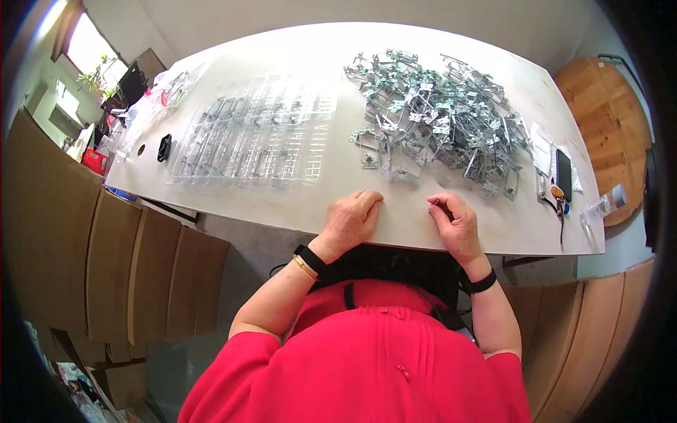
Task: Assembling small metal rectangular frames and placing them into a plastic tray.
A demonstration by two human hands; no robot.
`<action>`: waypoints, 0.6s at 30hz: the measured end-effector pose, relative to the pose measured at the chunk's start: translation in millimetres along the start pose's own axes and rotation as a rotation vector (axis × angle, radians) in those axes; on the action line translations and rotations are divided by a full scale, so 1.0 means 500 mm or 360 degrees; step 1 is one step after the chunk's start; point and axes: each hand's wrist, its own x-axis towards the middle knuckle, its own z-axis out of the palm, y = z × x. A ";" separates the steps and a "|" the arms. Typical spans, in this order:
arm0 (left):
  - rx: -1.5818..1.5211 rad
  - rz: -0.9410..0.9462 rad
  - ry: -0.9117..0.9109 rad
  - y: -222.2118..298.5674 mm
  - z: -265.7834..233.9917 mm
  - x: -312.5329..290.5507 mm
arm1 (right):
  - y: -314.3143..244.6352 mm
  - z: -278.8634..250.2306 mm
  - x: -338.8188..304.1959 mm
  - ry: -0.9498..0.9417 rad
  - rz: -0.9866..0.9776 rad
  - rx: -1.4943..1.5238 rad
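Note:
My left hand (352, 220) rests at the table's near edge with its fingers curled in; whether anything is inside them is hidden. A short gap to the right, my right hand (456, 224) is also closed, thumb against the bent forefinger; anything held there is too small to make out. Just beyond both hands lies a large heap of small grey metal brackets (441, 106) with thin rods and plates. Left of the heap sit clear plastic trays (257, 134), their compartments holding metal parts at the left and middle.
The white table (282, 204) carries a black oval object (164, 148) at left. On the right lie a dark phone (563, 175), a tool with a cable (559, 194) and a clear bottle (603, 204). Cardboard boxes (113, 261) stand at left; a round wooden board (606, 120) leans right.

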 end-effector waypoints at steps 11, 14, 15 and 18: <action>-0.0097 -0.0410 -0.0209 0.041 -0.027 0.031 | 0.003 -0.004 0.005 -0.0007 -0.0080 0.0026; -0.0097 -0.0393 -0.0130 0.066 -0.033 0.042 | -0.001 -0.008 0.004 -0.0034 -0.0077 0.0021; -0.0102 -0.0400 -0.0137 0.070 -0.034 0.048 | -0.002 -0.010 0.004 -0.0049 -0.0072 0.0023; -0.0068 -0.0402 -0.0192 0.076 -0.034 0.061 | -0.003 -0.011 0.000 -0.0076 -0.0030 0.0071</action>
